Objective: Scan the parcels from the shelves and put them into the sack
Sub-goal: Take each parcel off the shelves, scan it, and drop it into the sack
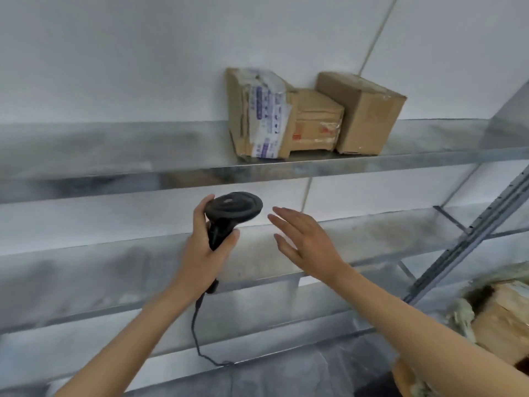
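Our left hand (204, 250) grips the black corded handheld scanner (229, 213), aimed up for scanning; our right hand (306, 242) (fingers straight, holding nothing) reaches toward three brown cardboard parcels (312, 116) on the upper metal shelf (114, 156).

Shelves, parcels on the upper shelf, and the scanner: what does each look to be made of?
Shelves: apparently galvanised sheet metal, grey and mottled with a dull sheen.
Parcels: brown corrugated cardboard, matte, with glossy clear tape and a printed label on the leftmost.
Scanner, gripped by the left hand: black, matte, probably moulded plastic, with a black cord.
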A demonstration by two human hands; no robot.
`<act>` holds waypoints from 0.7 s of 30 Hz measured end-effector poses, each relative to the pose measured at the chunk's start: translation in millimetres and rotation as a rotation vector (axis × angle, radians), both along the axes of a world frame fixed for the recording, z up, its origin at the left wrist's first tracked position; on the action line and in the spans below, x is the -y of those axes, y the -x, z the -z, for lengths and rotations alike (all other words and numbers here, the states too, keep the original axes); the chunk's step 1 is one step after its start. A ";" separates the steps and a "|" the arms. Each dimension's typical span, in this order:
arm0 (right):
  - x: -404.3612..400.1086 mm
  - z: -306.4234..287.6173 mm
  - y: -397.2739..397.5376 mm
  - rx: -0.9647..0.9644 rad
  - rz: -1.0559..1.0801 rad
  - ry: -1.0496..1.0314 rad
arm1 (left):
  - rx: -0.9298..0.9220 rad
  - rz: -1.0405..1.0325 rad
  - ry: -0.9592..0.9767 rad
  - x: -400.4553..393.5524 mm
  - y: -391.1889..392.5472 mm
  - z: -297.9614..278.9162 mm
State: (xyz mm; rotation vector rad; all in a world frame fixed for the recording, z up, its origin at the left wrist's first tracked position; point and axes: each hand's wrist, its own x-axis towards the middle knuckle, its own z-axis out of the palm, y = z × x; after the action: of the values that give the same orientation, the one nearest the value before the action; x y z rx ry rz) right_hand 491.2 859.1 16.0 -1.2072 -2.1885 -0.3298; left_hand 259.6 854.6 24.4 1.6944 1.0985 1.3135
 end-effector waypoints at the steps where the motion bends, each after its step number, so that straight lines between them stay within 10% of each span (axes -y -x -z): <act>1: -4.8 -11.7 13.7 0.004 -0.025 -0.046 | 0.012 -0.021 -0.026 -0.6 11.6 -7.5; 10: -68.3 -165.3 85.3 -0.149 -0.001 -0.494 | 0.242 -0.120 -0.238 -42.0 62.8 -101.8; 17: -121.4 -228.0 77.5 0.049 0.528 0.273 | 0.291 -0.074 -0.287 -80.2 43.7 -162.8; 21: -125.5 -229.1 79.8 0.122 0.559 0.374 | 0.379 -0.064 -0.203 -85.1 27.6 -159.5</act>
State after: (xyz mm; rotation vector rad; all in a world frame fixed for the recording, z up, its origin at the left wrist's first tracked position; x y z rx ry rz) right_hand 411.4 984.6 245.1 -2.0582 -2.0301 -0.2241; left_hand 232.1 939.7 183.9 1.4735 0.8243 1.7495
